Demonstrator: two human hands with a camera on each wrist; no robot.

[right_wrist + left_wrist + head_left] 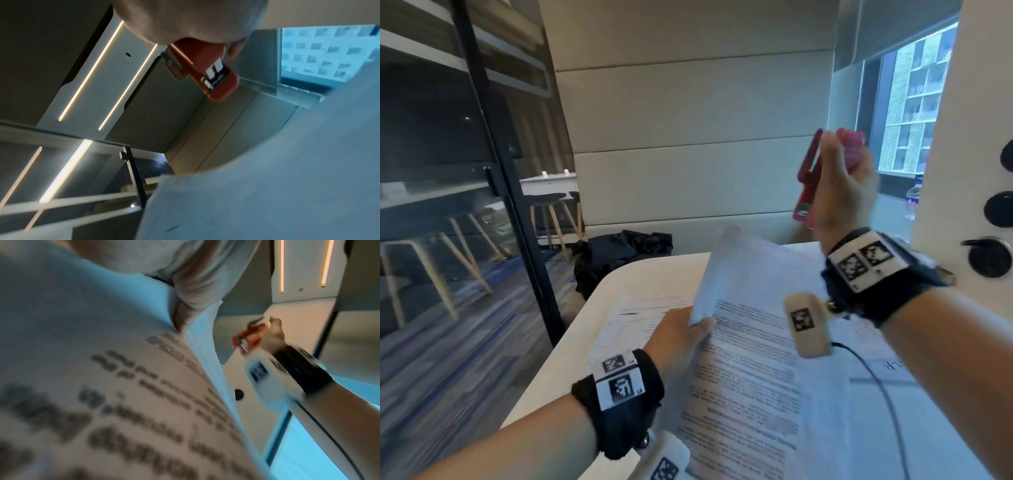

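My right hand (840,178) is raised above the far edge of the table and grips a red stapler (808,178); its nose points down and its jaws stand apart. The right wrist view shows the stapler (207,69) from below, held in my curled fingers. My left hand (681,329) pinches the edge of a stack of printed paper sheets (750,359) and lifts it off the white table (654,274). In the left wrist view the printed sheets (123,386) fill the frame, blurred, with the stapler (248,337) beyond.
More printed pages (640,308) lie flat on the table under my left hand. A black bag (619,257) sits on the bench past the table. A glass partition (482,171) stands at left, a wall panel with round black sockets (993,209) at right. A water bottle (912,198) stands by the window.
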